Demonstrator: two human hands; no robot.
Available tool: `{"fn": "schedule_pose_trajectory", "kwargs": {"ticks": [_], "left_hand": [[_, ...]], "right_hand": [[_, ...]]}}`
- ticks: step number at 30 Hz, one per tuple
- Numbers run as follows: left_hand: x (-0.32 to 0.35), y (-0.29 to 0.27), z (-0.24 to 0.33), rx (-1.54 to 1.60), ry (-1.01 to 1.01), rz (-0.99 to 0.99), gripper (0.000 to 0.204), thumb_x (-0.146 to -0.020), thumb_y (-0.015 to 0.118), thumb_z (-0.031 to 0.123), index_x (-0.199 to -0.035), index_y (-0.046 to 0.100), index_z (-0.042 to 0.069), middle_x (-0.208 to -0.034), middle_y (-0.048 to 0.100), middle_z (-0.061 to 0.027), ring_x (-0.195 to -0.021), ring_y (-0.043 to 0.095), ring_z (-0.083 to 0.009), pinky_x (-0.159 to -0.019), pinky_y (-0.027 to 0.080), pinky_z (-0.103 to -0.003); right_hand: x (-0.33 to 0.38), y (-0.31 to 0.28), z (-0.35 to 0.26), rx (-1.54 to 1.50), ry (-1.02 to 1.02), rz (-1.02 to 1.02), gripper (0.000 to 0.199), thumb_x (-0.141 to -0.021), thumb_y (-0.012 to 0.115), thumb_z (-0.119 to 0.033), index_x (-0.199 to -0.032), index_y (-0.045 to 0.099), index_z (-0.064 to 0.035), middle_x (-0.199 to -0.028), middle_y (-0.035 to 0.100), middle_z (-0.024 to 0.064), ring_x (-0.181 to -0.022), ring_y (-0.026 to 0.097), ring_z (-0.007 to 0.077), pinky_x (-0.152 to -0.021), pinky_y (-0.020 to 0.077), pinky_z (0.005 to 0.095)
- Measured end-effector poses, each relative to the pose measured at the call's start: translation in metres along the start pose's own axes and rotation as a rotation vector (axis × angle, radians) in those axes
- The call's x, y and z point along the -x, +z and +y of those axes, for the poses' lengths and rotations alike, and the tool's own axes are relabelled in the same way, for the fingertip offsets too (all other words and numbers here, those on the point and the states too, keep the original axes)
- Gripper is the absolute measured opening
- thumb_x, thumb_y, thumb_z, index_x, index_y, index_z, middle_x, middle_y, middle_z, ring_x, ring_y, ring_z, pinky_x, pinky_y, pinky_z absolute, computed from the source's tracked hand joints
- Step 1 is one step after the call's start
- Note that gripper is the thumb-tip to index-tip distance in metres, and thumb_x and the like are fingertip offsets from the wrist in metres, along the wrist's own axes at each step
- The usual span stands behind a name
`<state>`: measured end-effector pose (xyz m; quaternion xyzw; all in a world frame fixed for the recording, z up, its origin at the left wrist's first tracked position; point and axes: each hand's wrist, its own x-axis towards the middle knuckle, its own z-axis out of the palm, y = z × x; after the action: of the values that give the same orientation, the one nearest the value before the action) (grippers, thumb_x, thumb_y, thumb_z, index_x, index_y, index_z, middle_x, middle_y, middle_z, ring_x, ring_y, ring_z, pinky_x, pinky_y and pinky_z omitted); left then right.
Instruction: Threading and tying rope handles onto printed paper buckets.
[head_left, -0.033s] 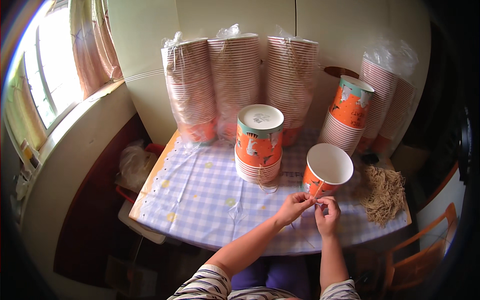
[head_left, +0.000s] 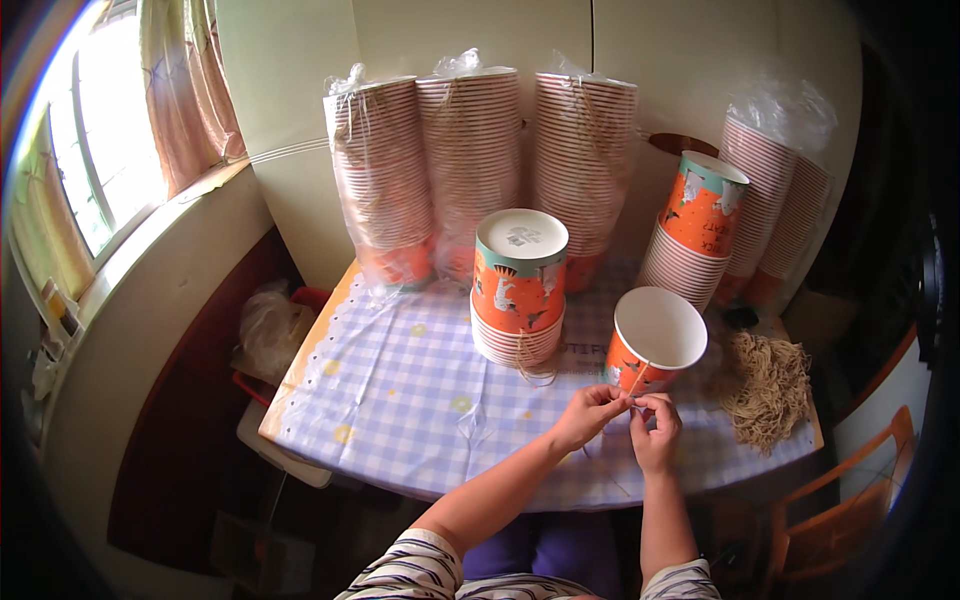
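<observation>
I see my left hand (head_left: 590, 412) and right hand (head_left: 655, 430) pinching a thin string (head_left: 637, 380) just before the open orange paper cup (head_left: 655, 340), on the checked tablecloth (head_left: 400, 390). Behind, plastic-wrapped cup stacks (head_left: 475, 160) line the cream wall; window at left.

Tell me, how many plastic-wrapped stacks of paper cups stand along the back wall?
5: three side by side behind the table, left, middle and right; two more at far right, one in front of another. Others may be hidden.
</observation>
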<state>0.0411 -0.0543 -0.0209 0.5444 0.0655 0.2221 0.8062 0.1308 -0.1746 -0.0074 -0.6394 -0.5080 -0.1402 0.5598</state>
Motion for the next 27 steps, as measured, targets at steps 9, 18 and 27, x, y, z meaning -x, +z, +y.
{"fn": "schedule_pose_trajectory", "kwargs": {"ticks": [9,18,27], "left_hand": [[-0.002,-0.002,-0.006,0.062,0.019,-0.023,0.020,-0.091,0.063,0.018,-0.097,0.064,-0.001,-0.091,0.064,-0.0021,-0.083,0.057,-0.0068,-0.075,0.047,-0.022],[-0.006,-0.002,-0.011,0.060,-0.011,-0.008,0.017,-0.090,0.063,0.016,-0.096,0.064,-0.001,-0.092,0.065,-0.0023,-0.084,0.058,-0.0075,-0.076,0.047,-0.022],[0.000,0.001,0.007,0.066,-0.044,0.038,0.011,-0.089,0.062,0.010,-0.093,0.065,-0.001,-0.086,0.065,-0.0012,-0.075,0.055,-0.0047,-0.067,0.044,-0.018]], "right_hand": [[-0.002,-0.001,-0.010,0.326,-0.217,0.053,0.024,-0.070,0.070,0.003,-0.088,0.059,-0.0075,-0.085,0.063,0.0063,-0.075,0.058,0.0265,-0.069,0.0448,0.0378],[-0.019,-0.021,-0.013,0.420,-0.359,-0.101,0.021,-0.070,0.072,-0.001,-0.086,0.060,-0.0073,-0.081,0.062,0.0044,-0.072,0.059,0.0228,-0.069,0.0428,0.0370],[-0.032,-0.020,-0.018,0.454,-0.379,-0.169,0.020,-0.070,0.071,-0.005,-0.085,0.058,-0.0085,-0.079,0.061,0.0035,-0.071,0.058,0.0220,-0.071,0.0421,0.0360]]}}
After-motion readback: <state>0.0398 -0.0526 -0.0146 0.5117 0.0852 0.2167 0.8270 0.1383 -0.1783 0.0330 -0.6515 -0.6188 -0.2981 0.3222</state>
